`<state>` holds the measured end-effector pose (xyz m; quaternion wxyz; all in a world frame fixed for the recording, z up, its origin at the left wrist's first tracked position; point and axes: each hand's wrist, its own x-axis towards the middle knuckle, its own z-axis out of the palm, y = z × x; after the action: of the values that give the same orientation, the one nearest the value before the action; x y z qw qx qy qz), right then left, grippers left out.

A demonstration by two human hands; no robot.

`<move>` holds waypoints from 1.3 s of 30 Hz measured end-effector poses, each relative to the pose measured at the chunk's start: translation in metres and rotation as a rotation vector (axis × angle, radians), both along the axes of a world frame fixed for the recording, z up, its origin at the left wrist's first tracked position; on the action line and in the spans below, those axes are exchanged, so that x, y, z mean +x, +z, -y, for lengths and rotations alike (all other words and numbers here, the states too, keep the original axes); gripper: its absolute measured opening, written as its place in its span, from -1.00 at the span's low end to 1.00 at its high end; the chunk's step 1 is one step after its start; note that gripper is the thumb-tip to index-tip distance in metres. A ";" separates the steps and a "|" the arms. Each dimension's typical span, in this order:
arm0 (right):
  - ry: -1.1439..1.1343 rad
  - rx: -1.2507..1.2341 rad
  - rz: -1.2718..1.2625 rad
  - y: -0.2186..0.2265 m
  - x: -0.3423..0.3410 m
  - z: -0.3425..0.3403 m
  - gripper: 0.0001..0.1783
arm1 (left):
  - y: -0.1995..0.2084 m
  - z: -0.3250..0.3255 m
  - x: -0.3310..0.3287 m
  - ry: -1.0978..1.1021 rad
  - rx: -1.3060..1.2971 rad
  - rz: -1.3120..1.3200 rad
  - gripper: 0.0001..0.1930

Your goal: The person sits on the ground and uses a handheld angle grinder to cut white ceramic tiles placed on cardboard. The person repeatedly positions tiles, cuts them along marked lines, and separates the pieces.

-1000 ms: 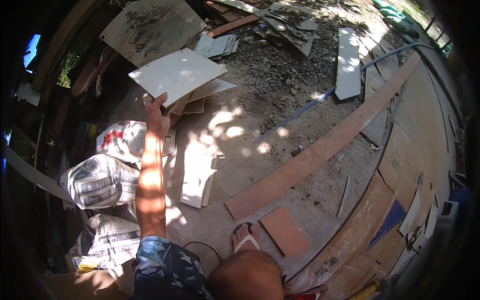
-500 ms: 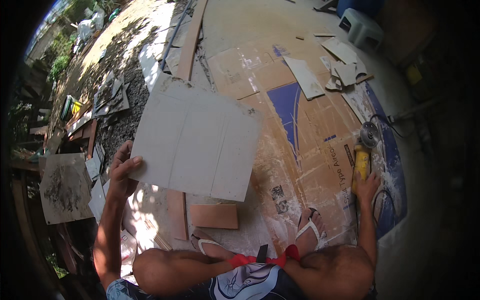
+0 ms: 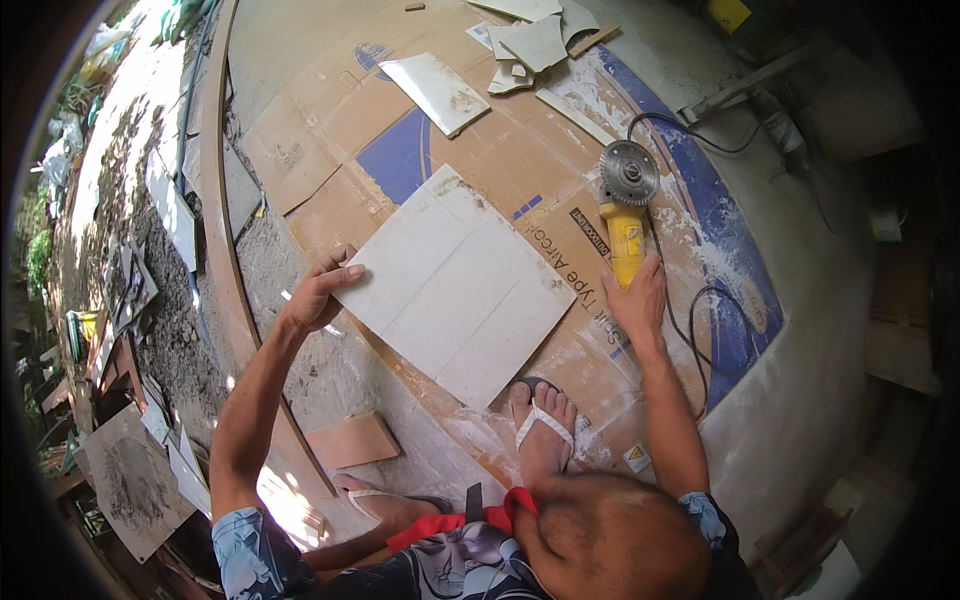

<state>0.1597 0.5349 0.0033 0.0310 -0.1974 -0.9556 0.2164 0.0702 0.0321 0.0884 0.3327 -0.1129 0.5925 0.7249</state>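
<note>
My left hand (image 3: 328, 285) pinches a white square tile (image 3: 460, 290) by its left corner, thumb on top. Faint straight lines run across the tile's face, and its far edges look soiled. The tile is above the flattened cardboard (image 3: 330, 160), near my sandalled foot; whether its far side touches the cardboard I cannot tell. My right hand (image 3: 637, 295) is wrapped round the rear of a yellow angle grinder (image 3: 626, 240). The grinder's round cutting disc (image 3: 630, 173) points away from me, and its black cord (image 3: 690, 340) loops beside my forearm.
Broken white tile pieces (image 3: 530, 45) lie on the far cardboard, with a larger cut piece (image 3: 435, 92) nearby. A brown tile offcut (image 3: 352, 441) sits by my left foot. A long brown strip (image 3: 222, 200) runs along the left, beside gravel and rubble. Pale dust coats the cardboard's blue edge.
My view has turned rightward. The tile has moved lower, toward the cardboard, and turned so a corner points at me. The grinder, still in my right hand, is nearer the tile.
</note>
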 end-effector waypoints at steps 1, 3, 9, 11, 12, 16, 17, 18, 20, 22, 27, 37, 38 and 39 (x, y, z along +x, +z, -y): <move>0.011 -0.001 0.017 0.001 -0.006 0.001 -0.14 | -0.020 0.007 -0.007 0.015 0.006 -0.014 -0.79; -0.008 0.026 0.063 0.004 -0.009 0.002 -0.16 | -0.039 0.002 -0.019 0.045 -0.022 0.009 -0.79; -0.085 -0.053 0.223 0.034 -0.028 -0.005 -0.19 | -0.071 -0.029 -0.036 0.114 -0.019 0.012 -0.75; -0.055 -0.084 0.200 0.040 -0.029 -0.019 -0.18 | -0.078 -0.039 -0.044 0.047 0.042 -0.016 -0.75; -0.039 -0.126 0.196 0.040 -0.031 -0.024 -0.18 | -0.080 -0.042 -0.047 0.043 0.028 -0.026 -0.76; 0.007 -0.241 0.157 0.048 -0.044 -0.047 -0.20 | -0.099 -0.050 -0.058 -0.082 -0.282 -0.175 -0.67; 0.016 -0.265 0.142 0.049 -0.043 -0.053 -0.21 | -0.087 -0.055 -0.064 -0.125 -0.462 -0.208 -0.63; 0.003 -0.279 0.143 0.052 -0.043 -0.052 -0.21 | -0.076 -0.053 -0.067 -0.159 -0.653 -0.243 -0.59; -0.002 -0.333 0.150 0.051 -0.048 -0.042 -0.22 | -0.066 -0.048 -0.064 -0.058 -0.865 -0.700 -0.48; -0.014 -0.405 0.113 0.040 -0.043 -0.050 -0.22 | -0.050 -0.052 -0.057 0.057 -1.120 -1.040 -0.47; 0.003 -0.400 0.151 0.053 -0.037 -0.038 -0.24 | -0.018 -0.131 0.028 0.217 -0.621 -0.500 -0.62; 0.541 -0.933 0.255 0.085 0.007 0.123 -0.04 | -0.039 -0.215 0.112 0.491 0.560 -0.144 -0.27; 0.550 -0.918 0.338 0.088 0.007 0.137 -0.01 | -0.039 -0.203 0.118 0.564 0.582 -0.125 -0.27; 0.558 -0.901 0.423 0.090 0.009 0.146 0.03 | -0.041 -0.190 0.124 0.560 0.614 -0.138 -0.27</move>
<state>0.1686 0.3889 0.0931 -0.3065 0.0297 -0.7704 0.5582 0.1943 0.2216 0.0474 0.1004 -0.1162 0.3162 0.9362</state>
